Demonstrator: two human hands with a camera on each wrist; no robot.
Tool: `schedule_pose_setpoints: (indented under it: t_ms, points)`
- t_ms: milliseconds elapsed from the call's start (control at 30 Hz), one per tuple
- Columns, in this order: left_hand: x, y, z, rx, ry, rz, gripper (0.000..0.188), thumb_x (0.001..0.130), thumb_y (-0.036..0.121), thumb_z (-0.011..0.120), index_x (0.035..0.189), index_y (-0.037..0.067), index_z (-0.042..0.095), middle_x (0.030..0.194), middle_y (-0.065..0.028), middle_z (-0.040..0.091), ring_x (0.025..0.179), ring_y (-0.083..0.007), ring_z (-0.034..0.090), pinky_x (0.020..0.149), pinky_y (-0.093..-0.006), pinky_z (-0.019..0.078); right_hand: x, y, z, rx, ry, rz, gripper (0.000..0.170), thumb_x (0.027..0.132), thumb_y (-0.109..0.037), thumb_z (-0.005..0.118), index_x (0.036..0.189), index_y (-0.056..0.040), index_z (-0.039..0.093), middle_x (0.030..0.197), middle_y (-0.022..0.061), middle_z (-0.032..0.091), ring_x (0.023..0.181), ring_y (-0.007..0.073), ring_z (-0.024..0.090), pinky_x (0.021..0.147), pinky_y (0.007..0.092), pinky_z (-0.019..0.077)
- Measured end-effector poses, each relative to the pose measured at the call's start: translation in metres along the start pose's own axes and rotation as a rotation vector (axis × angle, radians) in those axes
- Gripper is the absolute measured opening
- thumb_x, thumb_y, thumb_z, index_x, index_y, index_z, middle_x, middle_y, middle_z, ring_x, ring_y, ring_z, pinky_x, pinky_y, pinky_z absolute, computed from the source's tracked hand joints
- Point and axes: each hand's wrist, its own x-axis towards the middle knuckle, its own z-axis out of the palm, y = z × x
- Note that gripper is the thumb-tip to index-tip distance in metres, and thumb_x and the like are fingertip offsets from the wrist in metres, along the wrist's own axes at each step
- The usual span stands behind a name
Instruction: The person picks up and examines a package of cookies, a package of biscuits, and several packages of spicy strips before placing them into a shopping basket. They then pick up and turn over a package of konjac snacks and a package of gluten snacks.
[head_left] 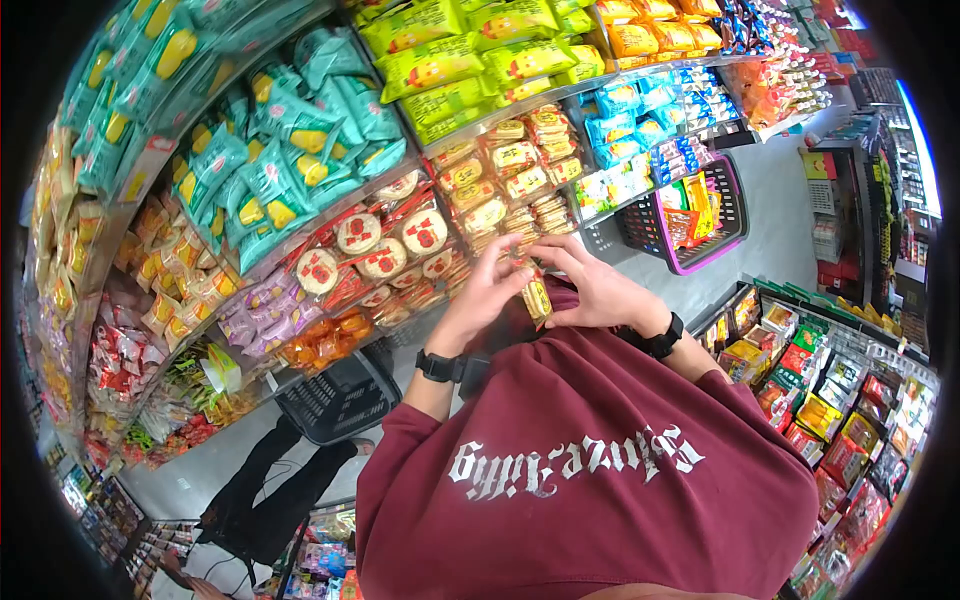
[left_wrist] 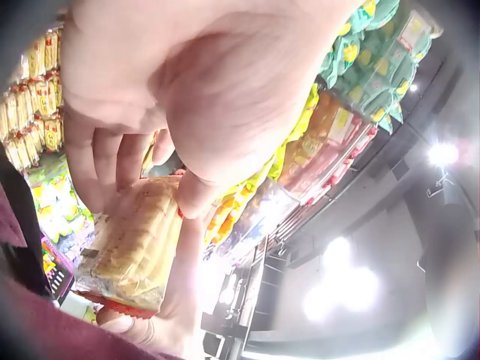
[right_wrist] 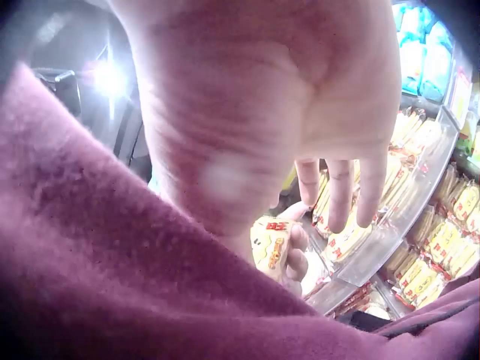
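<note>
Head: left grip (head_left: 488,298) and right grip (head_left: 605,290) both closed on a small, oblong, yellow, plastic-wrapped snack packet (head_left: 537,299); purple-rimmed black plastic basket (head_left: 682,269) beyond right grip.
Left wrist: packet under left grip's palm, thumb and fingers on it (wrapper crinkled).
Right wrist: packet beside right grip, three fingers extended (thumb hidden).

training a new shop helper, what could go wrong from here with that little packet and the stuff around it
The small packet sits between the fingers of the left hand and right hand, so it might slip and fall. Squeezing harder could crush its contents. The dark basket stands on the floor beside the shelves, so someone could trip on it.
</note>
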Motion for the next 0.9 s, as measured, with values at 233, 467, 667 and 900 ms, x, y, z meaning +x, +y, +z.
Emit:
schedule_pose_setpoints:
  t_ms: [233,467,667,900]
  points:
    - [0.076,-0.013,0.066,0.126,0.082,0.008,0.056,0.107,0.020,0.059,0.156,0.010,0.034,0.124,-0.0087,0.063,0.112,-0.0125,0.059,0.097,-0.0308,0.0480,-0.014,0.087,-0.055,0.176,0.064,-0.074,0.080,0.072,-0.027,0.089,0.137,-0.0030,0.050,0.127,0.0196,0.058,0.120,0.0397,0.060,0.099,0.0448,0.0515]
    - [0.149,-0.030,0.147,0.250,0.258,0.065,0.061,0.103,0.008,0.061,0.155,0.004,0.029,0.136,-0.0173,0.058,0.123,-0.0184,0.058,0.100,-0.0335,0.0515,-0.017,0.184,-0.124,0.189,0.118,-0.039,0.075,0.069,-0.035,0.088,0.126,-0.0014,0.052,0.117,0.0226,0.061,0.108,0.0419,0.063,0.091,0.0465,0.0530]
    - [0.173,-0.053,0.157,0.655,0.569,0.109,0.039,0.101,0.001,0.059,0.138,0.001,0.052,0.133,-0.0130,0.060,0.111,-0.0175,0.064,0.090,-0.0301,0.0556,-0.030,0.218,-0.146,0.239,0.027,0.046,0.075,0.078,-0.038,0.085,0.136,-0.0041,0.051,0.125,0.0227,0.060,0.116,0.0425,0.061,0.096,0.0474,0.0525]
    - [0.181,-0.026,0.113,0.724,0.846,0.045,0.030,0.102,0.009,0.056,0.130,-0.002,0.055,0.118,-0.0122,0.064,0.091,-0.0168,0.068,0.081,-0.0316,0.0539,-0.056,0.262,-0.158,0.330,-0.002,0.060,0.045,0.087,-0.024,0.078,0.125,-0.0045,0.061,0.113,0.0150,0.065,0.097,0.0280,0.069,0.087,0.0397,0.0558]
